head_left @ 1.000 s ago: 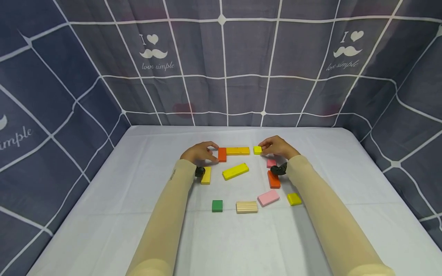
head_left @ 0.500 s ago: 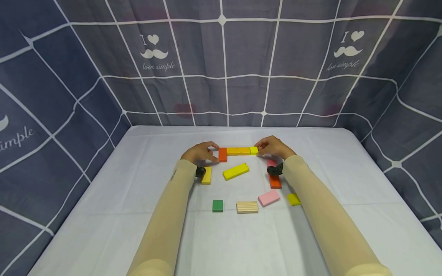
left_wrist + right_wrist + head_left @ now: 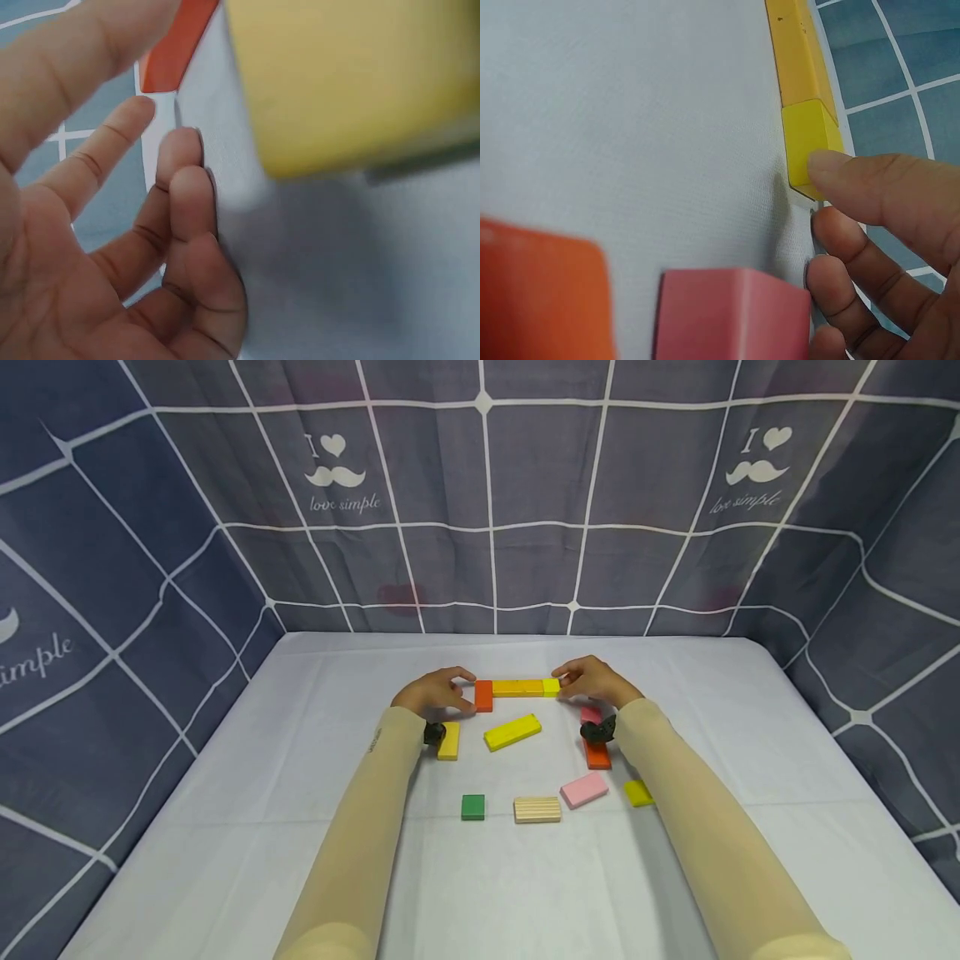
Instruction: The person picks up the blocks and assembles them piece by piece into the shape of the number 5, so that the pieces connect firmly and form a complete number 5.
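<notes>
An orange block (image 3: 483, 697) stands at the left end of a row with amber blocks (image 3: 517, 688) and a small yellow block (image 3: 551, 687) at its right end. My left hand (image 3: 435, 692) is at the orange block's left side, thumb and index finger apart near its two corners. In the left wrist view the index fingertip lies just off the orange block (image 3: 176, 52). My right hand (image 3: 596, 680) pinches the small yellow block; the thumb rests on the yellow block (image 3: 806, 139) in the right wrist view, and the index finger is hidden there.
Nearer on the white table (image 3: 315, 860) lie a long yellow block (image 3: 512, 732), another yellow block (image 3: 448, 742), a green square (image 3: 472, 807), a ridged wooden block (image 3: 537, 810), a pink block (image 3: 584, 791), a red-orange block (image 3: 597, 756) and a yellow piece (image 3: 638, 793).
My right hand has moved left with the small yellow block, which now touches the amber block's end where a gap was before. The left hand has stayed in place.
</notes>
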